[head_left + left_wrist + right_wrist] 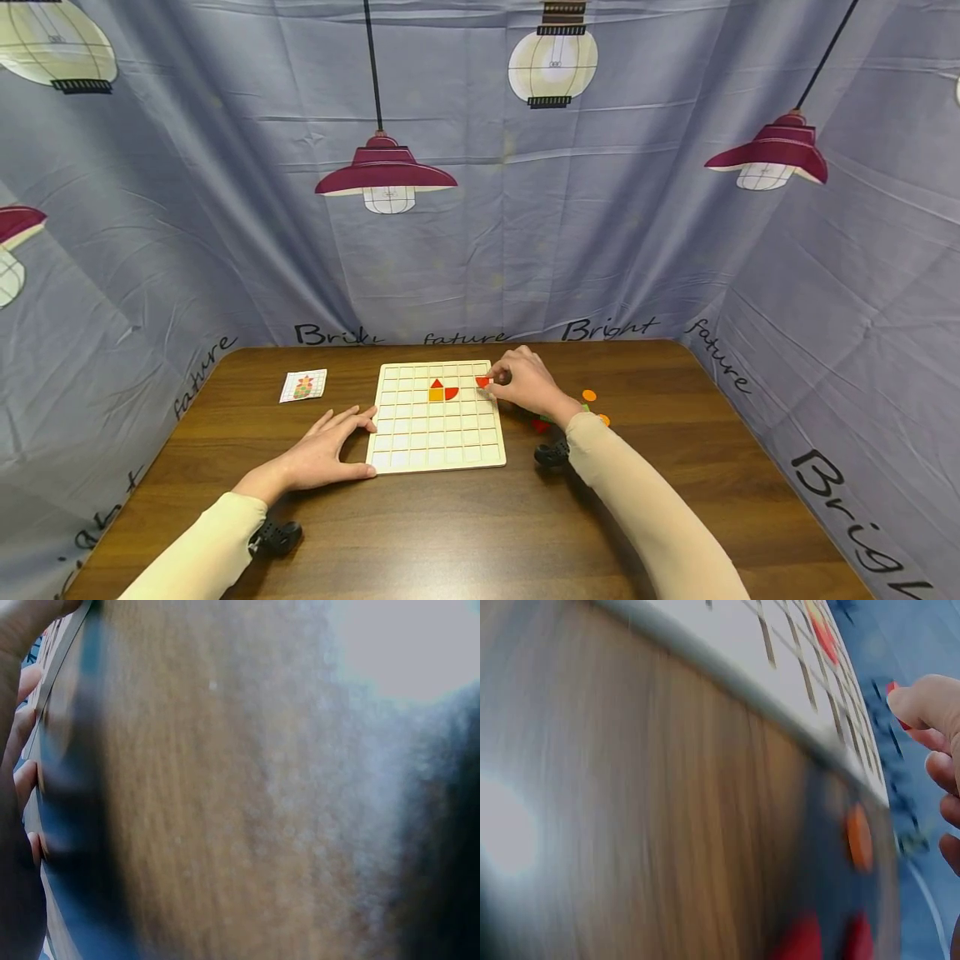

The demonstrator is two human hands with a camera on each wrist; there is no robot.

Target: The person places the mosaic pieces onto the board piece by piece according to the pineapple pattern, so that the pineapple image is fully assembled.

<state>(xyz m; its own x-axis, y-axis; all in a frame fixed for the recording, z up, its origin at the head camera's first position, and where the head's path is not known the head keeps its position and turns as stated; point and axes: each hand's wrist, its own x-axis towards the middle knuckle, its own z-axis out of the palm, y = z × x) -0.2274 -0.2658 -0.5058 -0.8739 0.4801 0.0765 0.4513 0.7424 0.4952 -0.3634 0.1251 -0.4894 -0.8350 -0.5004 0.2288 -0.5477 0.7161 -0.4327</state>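
A cream grid board (435, 433) lies on the wooden table. In its upper middle sit a red triangle (437, 384), an orange square (437, 395) and a red quarter-circle piece (451, 392). My right hand (525, 382) pinches another red piece (482, 382) between thumb and fingers over the board's upper right corner; the same red piece (895, 705) shows at the fingertips in the right wrist view. My left hand (322, 454) rests at the board's left edge, thumb at the lower corner and fingers spread along the side.
A small card (303, 386) with a pineapple-like picture on a grid lies at the back left. Beside and behind the right forearm are loose pieces, among them an orange round piece (588, 395) and a red piece (540, 426). A printed curtain (480, 275) hangs behind the table.
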